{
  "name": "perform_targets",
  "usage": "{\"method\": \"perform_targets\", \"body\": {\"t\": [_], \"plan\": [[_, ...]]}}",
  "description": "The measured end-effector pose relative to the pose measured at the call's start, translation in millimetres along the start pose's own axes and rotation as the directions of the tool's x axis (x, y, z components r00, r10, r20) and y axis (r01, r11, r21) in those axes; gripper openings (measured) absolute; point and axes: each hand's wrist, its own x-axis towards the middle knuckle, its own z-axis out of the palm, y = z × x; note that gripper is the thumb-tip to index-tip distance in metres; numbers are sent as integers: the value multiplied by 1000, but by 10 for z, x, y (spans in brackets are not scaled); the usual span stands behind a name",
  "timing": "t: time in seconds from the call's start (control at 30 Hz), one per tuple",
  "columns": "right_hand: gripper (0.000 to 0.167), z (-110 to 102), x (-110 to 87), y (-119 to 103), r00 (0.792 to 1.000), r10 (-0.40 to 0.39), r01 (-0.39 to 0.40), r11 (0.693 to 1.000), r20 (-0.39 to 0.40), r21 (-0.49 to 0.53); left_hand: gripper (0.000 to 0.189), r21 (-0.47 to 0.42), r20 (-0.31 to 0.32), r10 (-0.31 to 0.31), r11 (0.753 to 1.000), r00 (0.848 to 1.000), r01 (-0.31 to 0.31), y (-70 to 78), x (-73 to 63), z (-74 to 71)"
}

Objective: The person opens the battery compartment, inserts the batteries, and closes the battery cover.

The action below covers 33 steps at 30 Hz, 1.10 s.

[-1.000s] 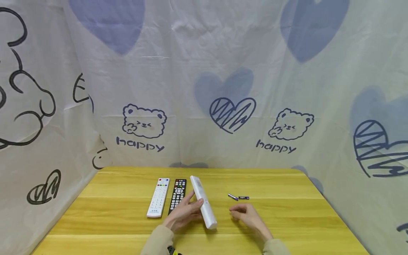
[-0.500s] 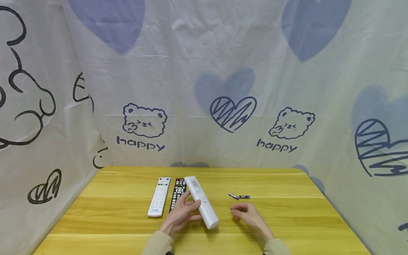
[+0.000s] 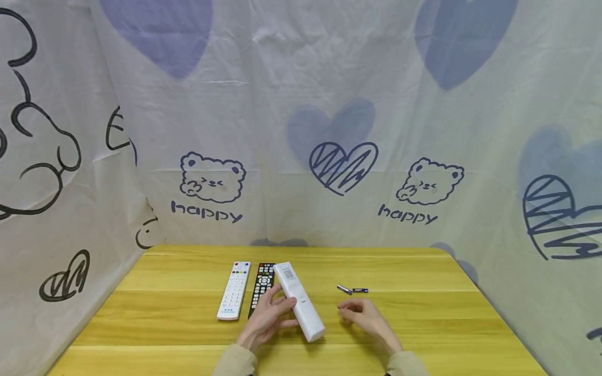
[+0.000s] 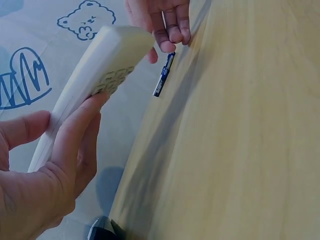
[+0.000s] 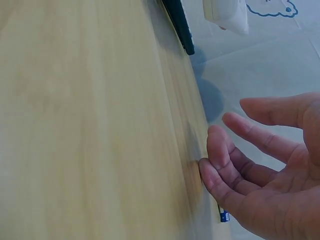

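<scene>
The left grip (image 3: 268,316) pinches the held remote (image 3: 302,300) part-way along: its thumb presses one side, and bent fingers reach the buttons (image 4: 114,81) on the other. That remote hangs above the counter (image 3: 451,308), its back upward, a printed code toward its far end. Taking twelve o'clock as straight away from the person, it slants from eleven to five.

At about three o'clock from it, well apart from the left, is the right grip (image 3: 369,317). It is spread, its fingers loosely bent and the thumb clear of the fingertips in the right wrist view. Whether it touches the counter I cannot tell.

Just past the right grip, toward eleven o'clock, lie two batteries: a slanted battery (image 3: 344,289), running from ten to four, and a level battery (image 3: 360,290), running from nine to three. Their near ends almost meet; contact is too small to judge.

There are three remotes in all, two white and one black. The black remote (image 3: 263,282) lies on the counter at ten o'clock from the held remote, buttons up, its near end partly hidden by the left grip. The white remote (image 3: 233,291) lies just beside it at nine o'clock, buttons up.

Beyond, at twelve, hangs a printed cloth (image 3: 282,62) with two bears over two "happy" words.
</scene>
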Motion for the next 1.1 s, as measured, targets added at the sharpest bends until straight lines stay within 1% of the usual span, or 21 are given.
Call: {"method": "perform_targets", "body": {"t": [0.23,0.37,0.53,0.67,0.77,1.03,1.1], "plan": [[29,57,25,-41,999,-47,47,998,2,-48,63,34,-58,27,999,998,-26,-55,-7,14],[30,101,42,-74,997,-61,63,997,45,-49,61,51,-98,43,998,994,-39,-65,-2,17],[32,163,60,-115,991,-103,106,994,85,-27,59,70,-133,43,997,990,-34,-71,-2,29],[35,214,68,-152,984,-136,140,990,118,-23,58,86,-133,39,996,990,-28,-82,-1,53],[36,250,71,-179,975,-177,181,983,132,-18,58,93,-125,41,995,991,-29,-89,1,71],[34,370,55,-229,951,-294,296,955,92,-9,54,105,-119,46,994,992,-34,-105,1,69],[34,395,62,-231,946,-313,315,949,87,-14,54,105,-115,44,994,992,-32,-108,6,62]]}}
